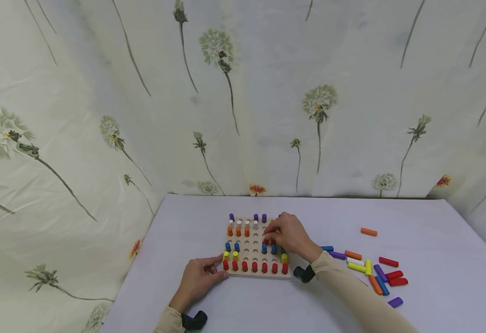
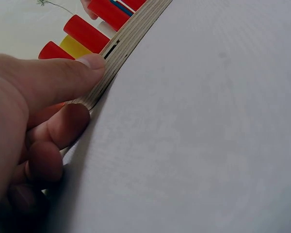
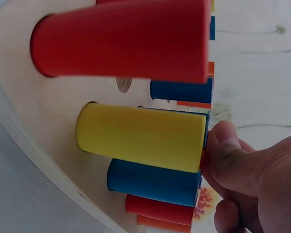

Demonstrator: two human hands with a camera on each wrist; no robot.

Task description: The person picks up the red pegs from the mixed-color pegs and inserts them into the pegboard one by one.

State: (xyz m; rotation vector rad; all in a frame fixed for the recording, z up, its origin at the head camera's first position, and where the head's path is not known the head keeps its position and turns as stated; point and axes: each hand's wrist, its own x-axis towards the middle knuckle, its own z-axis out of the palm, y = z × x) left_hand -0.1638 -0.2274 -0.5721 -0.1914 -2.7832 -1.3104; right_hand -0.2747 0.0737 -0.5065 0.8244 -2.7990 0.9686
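A wooden pegboard (image 1: 259,274) stands on the table, holding upright pegs in rows of purple, white, orange, red, blue and yellow. At its near left corner my left hand (image 1: 201,277) grips the edge, thumb (image 2: 72,77) on the side and fingers curled by the corner. Over the board's right part, my right hand (image 1: 289,233) pinches a red peg (image 3: 204,158), mostly hidden behind a standing yellow peg (image 3: 140,136) in the right wrist view. A red peg (image 3: 126,41) of the near row stands closer to that camera.
Loose pegs lie right of the board: an orange peg (image 1: 369,231) apart at the back, a red peg (image 1: 389,262), a yellow peg (image 1: 356,267) and several others, some touching. A purple peg (image 1: 395,302) lies nearest the front. A patterned curtain (image 1: 268,115) hangs behind the table (image 1: 176,222).
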